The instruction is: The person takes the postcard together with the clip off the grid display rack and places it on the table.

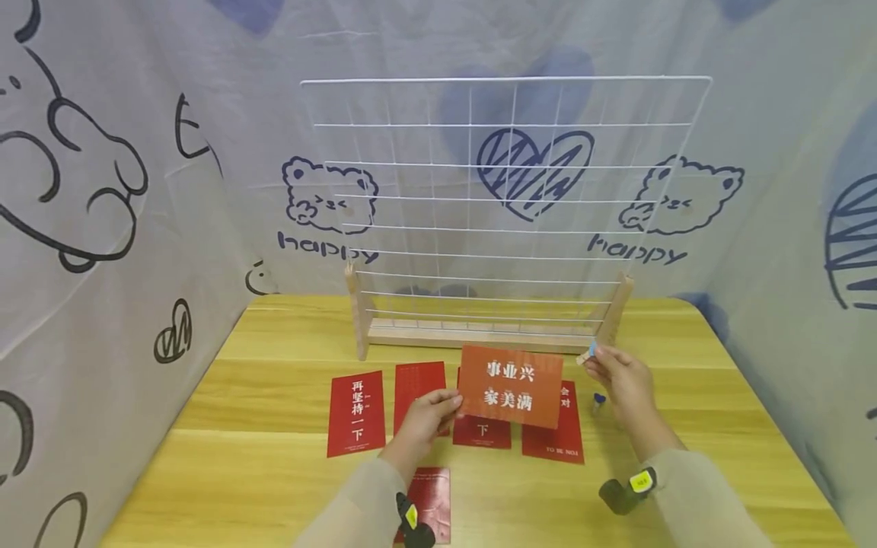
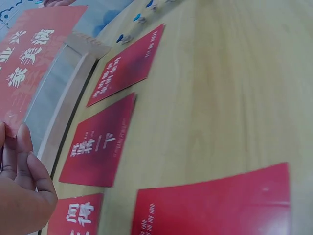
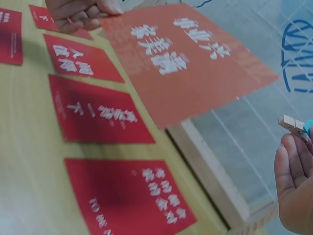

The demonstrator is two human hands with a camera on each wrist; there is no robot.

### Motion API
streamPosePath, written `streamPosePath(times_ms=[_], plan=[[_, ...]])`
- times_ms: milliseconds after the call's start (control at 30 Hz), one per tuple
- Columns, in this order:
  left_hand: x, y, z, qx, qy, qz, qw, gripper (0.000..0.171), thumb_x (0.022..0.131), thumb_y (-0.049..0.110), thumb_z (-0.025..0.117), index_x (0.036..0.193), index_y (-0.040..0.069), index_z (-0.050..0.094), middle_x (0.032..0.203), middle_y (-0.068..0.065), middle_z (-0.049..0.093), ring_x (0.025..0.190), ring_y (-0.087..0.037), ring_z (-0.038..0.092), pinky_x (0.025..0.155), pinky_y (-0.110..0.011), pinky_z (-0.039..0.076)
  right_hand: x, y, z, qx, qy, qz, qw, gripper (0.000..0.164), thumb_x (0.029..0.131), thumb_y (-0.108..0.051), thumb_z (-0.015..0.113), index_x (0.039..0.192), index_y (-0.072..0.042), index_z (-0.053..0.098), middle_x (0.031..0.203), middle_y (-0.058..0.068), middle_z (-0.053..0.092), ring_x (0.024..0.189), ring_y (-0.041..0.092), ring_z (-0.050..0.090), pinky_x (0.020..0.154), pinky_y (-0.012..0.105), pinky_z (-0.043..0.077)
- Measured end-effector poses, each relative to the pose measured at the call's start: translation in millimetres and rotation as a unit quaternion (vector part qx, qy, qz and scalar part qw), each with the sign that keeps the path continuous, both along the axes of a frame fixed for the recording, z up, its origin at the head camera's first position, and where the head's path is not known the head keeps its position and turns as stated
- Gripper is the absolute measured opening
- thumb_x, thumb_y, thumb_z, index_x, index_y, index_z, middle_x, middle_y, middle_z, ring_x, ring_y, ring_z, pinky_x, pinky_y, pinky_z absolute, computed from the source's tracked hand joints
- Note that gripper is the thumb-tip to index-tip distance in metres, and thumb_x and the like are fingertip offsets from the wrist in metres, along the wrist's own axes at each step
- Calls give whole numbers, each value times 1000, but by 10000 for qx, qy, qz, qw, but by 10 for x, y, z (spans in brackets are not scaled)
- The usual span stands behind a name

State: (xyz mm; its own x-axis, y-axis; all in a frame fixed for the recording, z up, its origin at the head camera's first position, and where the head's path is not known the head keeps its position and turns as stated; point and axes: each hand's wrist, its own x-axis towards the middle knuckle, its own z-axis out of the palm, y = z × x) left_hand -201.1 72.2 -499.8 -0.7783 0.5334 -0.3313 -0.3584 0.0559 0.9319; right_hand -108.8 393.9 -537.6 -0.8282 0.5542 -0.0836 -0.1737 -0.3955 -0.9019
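My left hand (image 1: 423, 425) pinches the left edge of an orange-red card (image 1: 510, 387) with white Chinese characters, held up above the table. In the right wrist view the card (image 3: 195, 63) hangs tilted, its far edge free. To the right of it, my right hand (image 1: 625, 384) pinches a small wooden clothespin (image 3: 294, 125) with a blue piece on it, apart from the card. Behind both hands stands a white wire grid rack (image 1: 514, 164) on a wooden base (image 1: 473, 335).
Red cards (image 1: 356, 415) lie in a row on the yellow wooden table (image 1: 226, 457), partly behind the raised card. Another red card (image 1: 433, 502) lies nearer, beside the left sleeve. Several blue-topped clothespins (image 2: 139, 18) sit at the right side. Patterned cloth (image 1: 157, 61) surrounds the table.
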Motion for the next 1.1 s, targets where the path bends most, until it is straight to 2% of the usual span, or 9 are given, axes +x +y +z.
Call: streamPosePath(times_ms=[33, 233, 300, 400, 500, 667, 833, 967, 1100], plan=[[19, -16, -5, 22, -30, 2, 10000, 28, 83, 16, 57, 104, -2, 57, 81, 0, 62, 70, -9, 56, 70, -30, 44, 39, -16, 14, 88, -168, -36, 9998, 19, 81, -12, 60, 98, -6, 62, 86, 8, 64, 81, 18, 62, 74, 28, 47], [127, -99, -77, 127, -210, 51, 9997, 27, 83, 14, 57, 104, -3, 57, 82, 1, 61, 69, -8, 57, 72, -29, 46, 292, -241, 253, 177, -409, -154, 9989, 9, 81, -11, 59, 89, -9, 63, 80, 4, 64, 74, 13, 62, 71, 25, 48], [168, -122, -111, 186, -247, 11, 9995, 25, 83, 13, 58, 102, -3, 57, 82, 1, 62, 69, -9, 57, 74, -31, 46, 324, -184, 127, 350, -649, -234, 9970, 9, 81, -15, 61, 89, -11, 63, 81, 3, 64, 76, 12, 61, 73, 25, 48], [230, -157, -153, 248, -300, -106, 9992, 23, 83, 13, 57, 100, -2, 57, 82, 1, 61, 69, -12, 59, 77, -34, 45, 365, -39, -154, 320, -682, -216, 9969, 18, 79, -19, 63, 93, -8, 62, 84, 4, 64, 79, 13, 61, 75, 26, 46], [271, -193, -196, 293, -332, -145, 9989, 20, 83, 11, 57, 98, -2, 57, 82, 0, 62, 70, -13, 60, 77, -36, 46, 392, 39, -328, 265, -862, -280, 9955, 23, 78, -21, 64, 97, -9, 60, 84, 3, 64, 80, 13, 61, 76, 25, 45], [320, -266, -228, 116, -338, -129, 9993, 19, 82, 12, 58, 96, -1, 58, 80, 0, 63, 69, -11, 59, 71, -31, 46, 455, 27, -404, 113, -811, -504, 9954, 25, 75, -20, 67, 95, -6, 60, 81, 4, 64, 73, 13, 62, 69, 24, 48], [413, -377, -276, -71, -342, -251, 9991, 24, 81, 13, 58, 99, -3, 57, 80, 1, 63, 68, -9, 59, 68, -26, 46, 592, -71, -265, 372, -1150, -302, 9922, 16, 77, -19, 65, 89, -8, 61, 79, 2, 62, 73, 11, 61, 70, 23, 48], [498, -448, -319, -198, -386, -359, 9984, 24, 81, 12, 58, 98, -4, 57, 79, 1, 63, 67, -9, 59, 68, -28, 46, 709, -224, -30, 766, -1562, -168, 9846, 15, 81, -17, 61, 91, -6, 60, 77, 1, 62, 72, 11, 60, 70, 23, 48], [566, -483, -330, -279, -460, -396, 9978, 24, 80, 13, 60, 97, -3, 57, 78, -1, 62, 67, -10, 59, 68, -28, 47, 769, -318, 104, 814, -1624, -183, 9832, 16, 81, -14, 60, 92, -2, 59, 76, 1, 61, 70, 11, 60, 69, 23, 49]])
